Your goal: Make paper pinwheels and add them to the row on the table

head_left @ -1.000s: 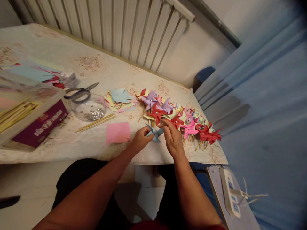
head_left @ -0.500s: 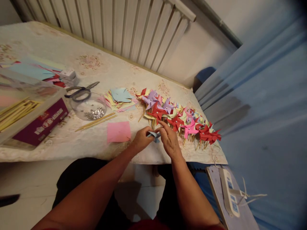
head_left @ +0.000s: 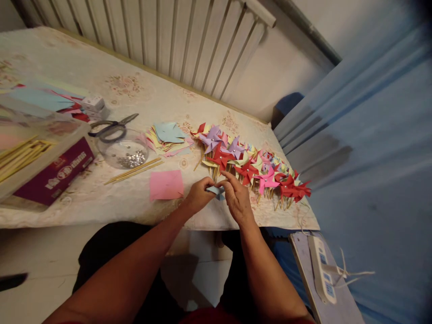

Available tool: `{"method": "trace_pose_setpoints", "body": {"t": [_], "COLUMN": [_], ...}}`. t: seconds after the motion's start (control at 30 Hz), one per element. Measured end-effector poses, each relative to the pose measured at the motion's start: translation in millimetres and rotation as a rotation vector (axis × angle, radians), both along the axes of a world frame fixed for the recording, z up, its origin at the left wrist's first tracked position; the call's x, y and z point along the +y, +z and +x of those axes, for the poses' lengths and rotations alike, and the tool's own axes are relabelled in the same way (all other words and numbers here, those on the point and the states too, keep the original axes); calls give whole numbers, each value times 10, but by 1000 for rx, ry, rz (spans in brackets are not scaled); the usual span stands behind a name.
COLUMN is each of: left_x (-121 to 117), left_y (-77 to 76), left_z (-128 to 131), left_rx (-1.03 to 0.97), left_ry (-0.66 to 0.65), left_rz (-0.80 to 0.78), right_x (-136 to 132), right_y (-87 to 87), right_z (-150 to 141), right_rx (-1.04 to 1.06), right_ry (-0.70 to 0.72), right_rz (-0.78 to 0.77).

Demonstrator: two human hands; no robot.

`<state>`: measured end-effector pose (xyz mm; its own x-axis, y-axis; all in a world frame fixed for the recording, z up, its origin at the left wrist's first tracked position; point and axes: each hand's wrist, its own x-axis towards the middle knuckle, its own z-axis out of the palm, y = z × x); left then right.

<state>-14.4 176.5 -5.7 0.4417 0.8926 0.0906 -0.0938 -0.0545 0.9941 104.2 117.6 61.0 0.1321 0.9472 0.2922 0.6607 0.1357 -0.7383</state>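
Note:
A light blue paper pinwheel [head_left: 218, 191], partly hidden by fingers, is held between my two hands above the table's front part. My left hand [head_left: 201, 194] is closed on its left side. On its right side, the thumb and finger of my right hand [head_left: 238, 195] pinch it, while other fingers stretch forward. To the left lies a pink paper square [head_left: 166, 185] with cuts at its corners. Several finished pinwheels [head_left: 248, 173] in red, purple, pink and yellow lie in rows on their sticks just beyond my right hand.
A stack of cut paper squares [head_left: 169, 132], wooden sticks [head_left: 135, 172], a clear round dish of metal pins [head_left: 131, 158] and scissors [head_left: 113, 128] lie to the left. A plastic box [head_left: 64, 173] with sticks stands farther left. A power strip [head_left: 322, 270] rests at the lower right.
The blue pinwheel has turned slightly between my fingers. Both hands stay in nearly the same place, and the view has shifted a little.

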Motion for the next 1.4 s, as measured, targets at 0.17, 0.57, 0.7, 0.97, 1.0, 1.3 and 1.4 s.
{"method": "trace_pose_setpoints", "body": {"t": [0.17,0.57,0.7,0.97,1.0,1.3,1.4], "left_x": [18,73,66,38,36,29,40], "left_y": [-9,-72,-76,57,65,95,70], "left_z": [9,43,51,34,31,19,10], "left_rx": [6,-309,-369,-373,-378,-393,-375], "left_ry": [22,41,24,51,49,22,21], "left_rz": [-36,-315,-365,-429,-430,-417,-398], "right_x": [-52,-208,-182,-135,-141,-245,-260], "right_y": [8,-592,-614,-496,-495,-473,-487], "right_z": [-14,75,-71,-229,-236,-318,-323], "right_rx": [173,942,1186,1160,1145,909,906], "right_ry": [-105,-490,-282,-257,-264,-251,-242], "right_rz": [47,41,-36,27,33,49,68]}}
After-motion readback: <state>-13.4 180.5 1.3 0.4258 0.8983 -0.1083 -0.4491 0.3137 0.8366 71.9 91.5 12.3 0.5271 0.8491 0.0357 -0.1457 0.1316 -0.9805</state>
